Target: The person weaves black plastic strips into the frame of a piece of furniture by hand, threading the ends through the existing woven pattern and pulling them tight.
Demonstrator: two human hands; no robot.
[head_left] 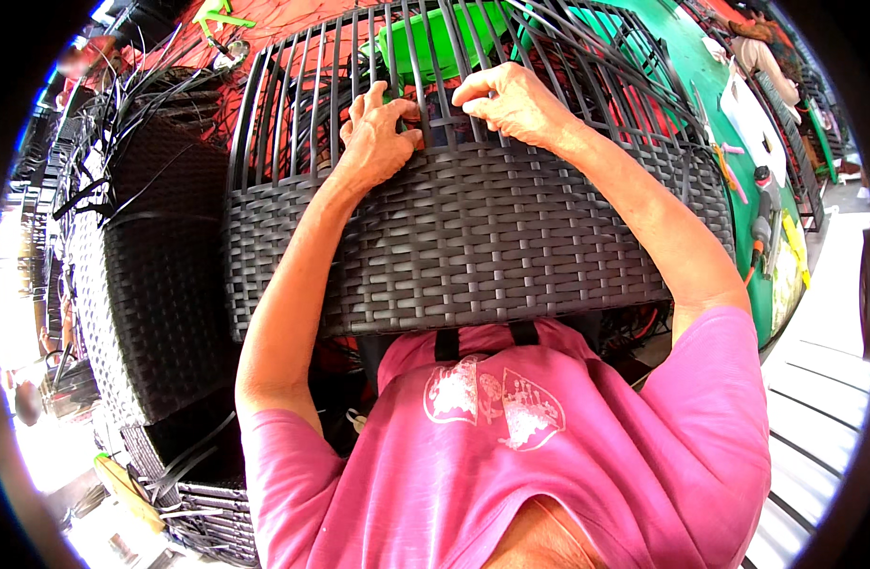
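In front of me stands a dark woven plastic-rattan panel (492, 237), its lower part closely woven. Upright dark strips (272, 123) stick out above the weave, bare of cross strands. My left hand (378, 140) rests among these uprights just over the woven edge, its fingers bent but spread apart. To its right, my right hand (518, 102) has thumb and fingers pinched together close to another upright; what lies between the fingertips is too small to tell. Between the two hands a short dark cross strip (444, 121) shows over the weave.
Behind the uprights sits a bright green plastic basket (435, 43). Another dark woven piece (160, 275) stands at my left, loose strips (155, 81) heaped on top. Corded hand tools (765, 213) lie on the green surface at right. White slats (814, 408) run along the lower right.
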